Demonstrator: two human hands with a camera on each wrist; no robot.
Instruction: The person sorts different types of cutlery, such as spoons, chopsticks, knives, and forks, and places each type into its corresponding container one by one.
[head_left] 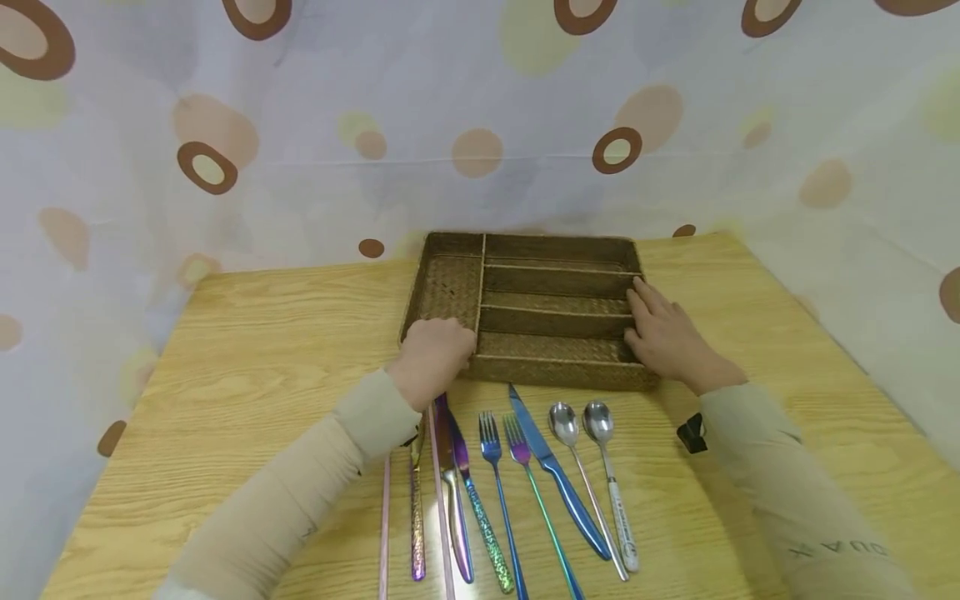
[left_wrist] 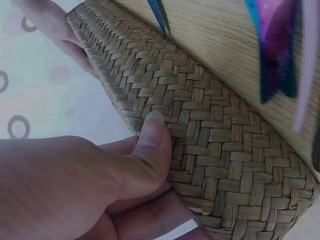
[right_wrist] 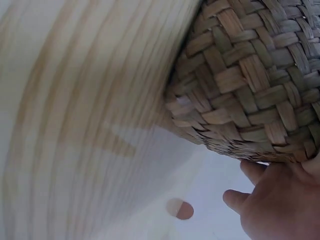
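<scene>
A brown woven cutlery tray with several compartments stands toward the back of the table. My left hand grips its front wall near the left corner. In the left wrist view the thumb presses on the woven outer side, while the other fingers go over the rim. At the tray's right end, my right hand holds the side wall, its fingers reaching over the rim. The right wrist view shows the tray's woven corner close up, with part of that hand behind it.
In front of the tray lie two spoons, a blue fork, a purple-green fork, a blue knife, other shiny knives and pink sticks. A patterned cloth hangs behind the wooden table.
</scene>
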